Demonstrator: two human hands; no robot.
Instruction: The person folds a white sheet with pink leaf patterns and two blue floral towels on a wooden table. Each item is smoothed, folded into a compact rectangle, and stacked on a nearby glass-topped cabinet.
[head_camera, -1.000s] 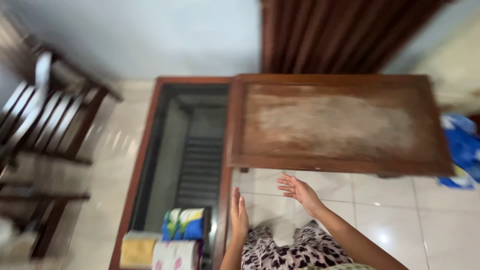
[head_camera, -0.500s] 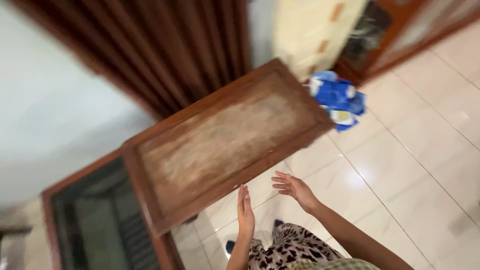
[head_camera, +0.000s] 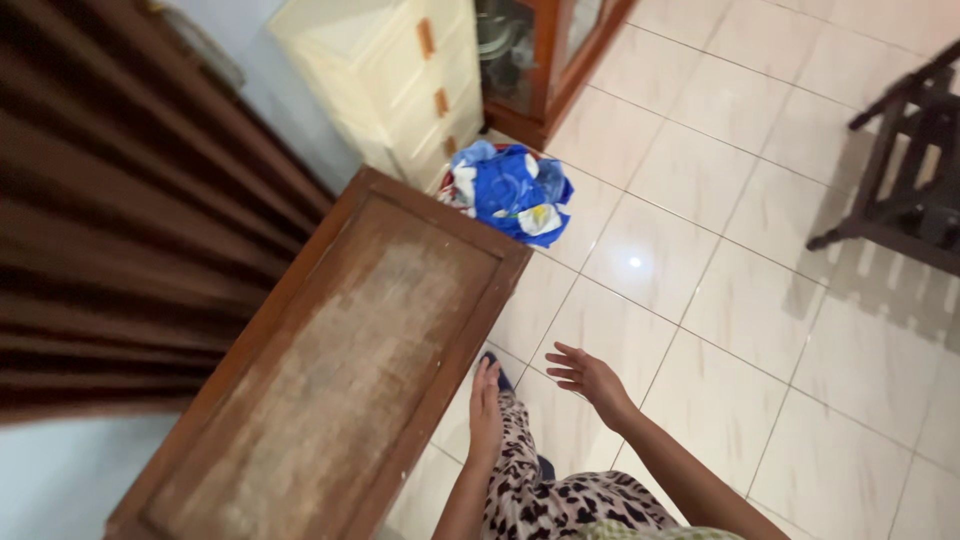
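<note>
Item one: a long wooden table (head_camera: 330, 370) with a worn, pale top and a darker frame, running from seven o'clock toward twelve, a brown curtain (head_camera: 120, 220) along its nine o'clock side. Item two: the person's left hand (head_camera: 486, 410), flat with fingers together and empty, just beside the table's three o'clock edge, and the right hand (head_camera: 588, 378), fingers spread and empty, apart from it over the tiled floor (head_camera: 760, 260). Item three: a blue bundle in a basket (head_camera: 512, 190) at the table's twelve o'clock end, a cream drawer unit (head_camera: 390, 70) beyond, a dark wooden chair (head_camera: 905, 180) at two o'clock.
</note>
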